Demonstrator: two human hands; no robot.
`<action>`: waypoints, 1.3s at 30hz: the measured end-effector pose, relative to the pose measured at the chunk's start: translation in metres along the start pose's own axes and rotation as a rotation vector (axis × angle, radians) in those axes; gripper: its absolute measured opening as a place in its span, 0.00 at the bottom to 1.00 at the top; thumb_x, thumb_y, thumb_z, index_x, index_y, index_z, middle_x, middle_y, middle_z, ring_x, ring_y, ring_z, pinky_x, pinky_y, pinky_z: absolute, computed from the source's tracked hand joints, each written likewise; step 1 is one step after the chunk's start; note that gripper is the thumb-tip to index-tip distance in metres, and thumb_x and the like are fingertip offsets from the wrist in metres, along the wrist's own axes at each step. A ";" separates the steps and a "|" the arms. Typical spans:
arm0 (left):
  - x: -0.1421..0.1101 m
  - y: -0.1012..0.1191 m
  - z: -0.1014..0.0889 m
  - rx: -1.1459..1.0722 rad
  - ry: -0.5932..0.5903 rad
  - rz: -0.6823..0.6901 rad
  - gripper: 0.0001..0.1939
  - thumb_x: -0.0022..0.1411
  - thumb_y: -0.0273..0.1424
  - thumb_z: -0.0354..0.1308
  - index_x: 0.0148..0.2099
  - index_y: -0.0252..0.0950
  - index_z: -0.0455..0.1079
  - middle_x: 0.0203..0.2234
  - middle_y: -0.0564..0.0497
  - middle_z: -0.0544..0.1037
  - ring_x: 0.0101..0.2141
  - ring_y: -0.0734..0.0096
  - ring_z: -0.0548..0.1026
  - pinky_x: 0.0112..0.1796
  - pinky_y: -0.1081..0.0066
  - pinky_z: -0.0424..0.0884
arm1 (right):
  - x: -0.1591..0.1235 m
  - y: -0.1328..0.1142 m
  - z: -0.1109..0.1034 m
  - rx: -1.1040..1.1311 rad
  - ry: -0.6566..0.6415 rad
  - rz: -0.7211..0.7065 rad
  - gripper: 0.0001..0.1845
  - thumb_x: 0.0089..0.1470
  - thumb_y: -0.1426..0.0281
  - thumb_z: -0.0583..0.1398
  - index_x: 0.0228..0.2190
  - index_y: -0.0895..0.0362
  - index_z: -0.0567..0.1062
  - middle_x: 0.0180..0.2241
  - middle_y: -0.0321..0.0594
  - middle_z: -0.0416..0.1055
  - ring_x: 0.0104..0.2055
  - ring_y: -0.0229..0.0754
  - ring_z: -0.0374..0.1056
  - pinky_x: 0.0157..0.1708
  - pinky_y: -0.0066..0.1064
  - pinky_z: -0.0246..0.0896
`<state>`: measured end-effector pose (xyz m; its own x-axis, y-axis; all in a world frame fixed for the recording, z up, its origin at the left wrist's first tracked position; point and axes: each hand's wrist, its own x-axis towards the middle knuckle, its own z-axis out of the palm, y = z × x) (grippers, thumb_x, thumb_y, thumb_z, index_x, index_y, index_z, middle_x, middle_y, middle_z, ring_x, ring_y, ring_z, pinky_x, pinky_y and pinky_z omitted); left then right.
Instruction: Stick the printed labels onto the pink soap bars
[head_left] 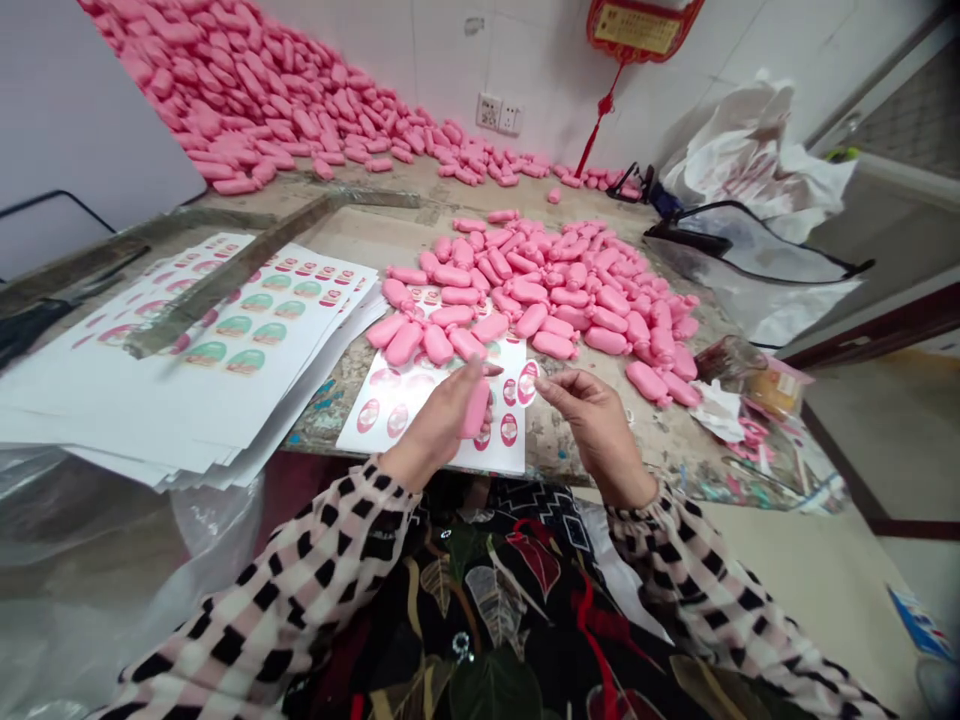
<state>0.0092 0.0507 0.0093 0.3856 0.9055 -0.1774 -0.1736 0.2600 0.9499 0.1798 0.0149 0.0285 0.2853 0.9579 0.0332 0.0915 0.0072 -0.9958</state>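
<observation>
The left hand (444, 407) gripped a smooth, rounded pink piece (473, 411) above the flat printed sheet (511, 459), partly hiding it. The right hand (592, 412) pinched a thin oval label (528, 383) by its edge, beside the piece. A heap (529, 285) of plump oblongs covered the sheet's far part. The label's print was illegible.

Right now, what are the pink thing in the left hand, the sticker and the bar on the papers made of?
Pink piece: perhaps plastic or rubber, satiny, with smooth rounded sides.
Sticker: probably thin paper or film, flat and printed; finish unclear.
Bar: maybe wood, dull, with a scuffed, stained surface.
</observation>
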 end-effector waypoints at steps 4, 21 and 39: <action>-0.013 -0.003 0.002 -0.609 -0.026 -0.245 0.28 0.57 0.54 0.48 0.44 0.34 0.68 0.26 0.49 0.71 0.23 0.74 0.70 0.22 0.73 0.68 | -0.026 -0.004 0.025 0.039 -0.138 0.025 0.11 0.43 0.62 0.65 0.23 0.56 0.71 0.22 0.32 0.68 0.24 0.34 0.61 0.27 0.28 0.59; -0.027 -0.008 -0.004 -0.652 -0.083 -0.266 0.30 0.58 0.54 0.45 0.45 0.32 0.69 0.23 0.50 0.70 0.19 0.76 0.68 0.20 0.75 0.66 | -0.042 -0.003 0.043 -0.112 -0.252 -0.048 0.12 0.44 0.60 0.65 0.24 0.56 0.73 0.22 0.33 0.70 0.24 0.35 0.64 0.27 0.28 0.60; -0.025 -0.014 -0.003 -0.630 -0.040 -0.253 0.30 0.58 0.54 0.46 0.46 0.33 0.69 0.26 0.49 0.70 0.20 0.77 0.67 0.21 0.75 0.66 | -0.048 0.006 0.042 -0.501 -0.230 -0.203 0.12 0.52 0.58 0.59 0.28 0.54 0.73 0.27 0.36 0.73 0.30 0.39 0.68 0.32 0.30 0.59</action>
<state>-0.0005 0.0252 -0.0003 0.5149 0.7809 -0.3536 -0.5638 0.6193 0.5465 0.1268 -0.0186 0.0177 0.0058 0.9896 0.1438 0.5784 0.1140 -0.8078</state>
